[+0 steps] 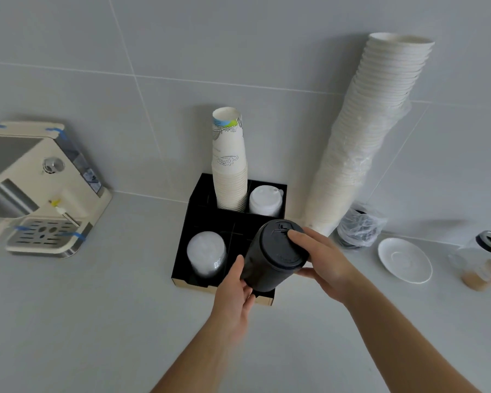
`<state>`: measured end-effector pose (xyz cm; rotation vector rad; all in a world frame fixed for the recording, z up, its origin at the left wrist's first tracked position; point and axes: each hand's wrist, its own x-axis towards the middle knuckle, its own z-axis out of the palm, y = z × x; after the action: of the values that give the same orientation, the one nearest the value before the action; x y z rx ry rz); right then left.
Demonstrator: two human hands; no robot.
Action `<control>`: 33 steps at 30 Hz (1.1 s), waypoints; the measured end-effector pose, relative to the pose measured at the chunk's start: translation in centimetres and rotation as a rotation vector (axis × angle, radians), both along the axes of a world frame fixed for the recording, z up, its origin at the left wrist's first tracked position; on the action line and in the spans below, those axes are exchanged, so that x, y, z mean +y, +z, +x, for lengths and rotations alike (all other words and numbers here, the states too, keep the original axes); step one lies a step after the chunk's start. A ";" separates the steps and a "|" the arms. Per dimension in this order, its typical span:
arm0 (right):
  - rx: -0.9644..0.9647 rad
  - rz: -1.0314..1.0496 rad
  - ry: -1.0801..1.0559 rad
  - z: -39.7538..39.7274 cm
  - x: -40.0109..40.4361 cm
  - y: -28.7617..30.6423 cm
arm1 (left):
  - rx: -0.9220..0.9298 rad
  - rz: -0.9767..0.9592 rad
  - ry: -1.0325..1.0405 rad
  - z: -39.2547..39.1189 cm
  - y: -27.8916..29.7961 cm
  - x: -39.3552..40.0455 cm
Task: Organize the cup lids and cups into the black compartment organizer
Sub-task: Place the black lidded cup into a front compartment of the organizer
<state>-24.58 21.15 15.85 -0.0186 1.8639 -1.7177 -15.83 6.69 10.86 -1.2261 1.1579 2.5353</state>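
Note:
The black compartment organizer stands on the counter against the wall. Its back compartments hold a stack of printed paper cups and a stack of white lids. The front left compartment holds a stack of clear lids. Over the front right compartment I hold a tall stack of black lids, tilted toward me. My left hand grips its lower side and my right hand grips its top edge.
A very tall stack of white paper cups leans on the wall right of the organizer, with a plastic bag at its foot. A white saucer and jars lie further right. A coffee machine stands at left.

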 end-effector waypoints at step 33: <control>0.282 0.426 0.042 -2.2 -4.0 -6.0 | 0.069 -0.238 -0.231 -1.9 -4.8 -2.2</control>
<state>-26.82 17.10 9.85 -0.1353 2.3870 -1.3112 -17.73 4.44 6.02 -0.9850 1.5559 2.3384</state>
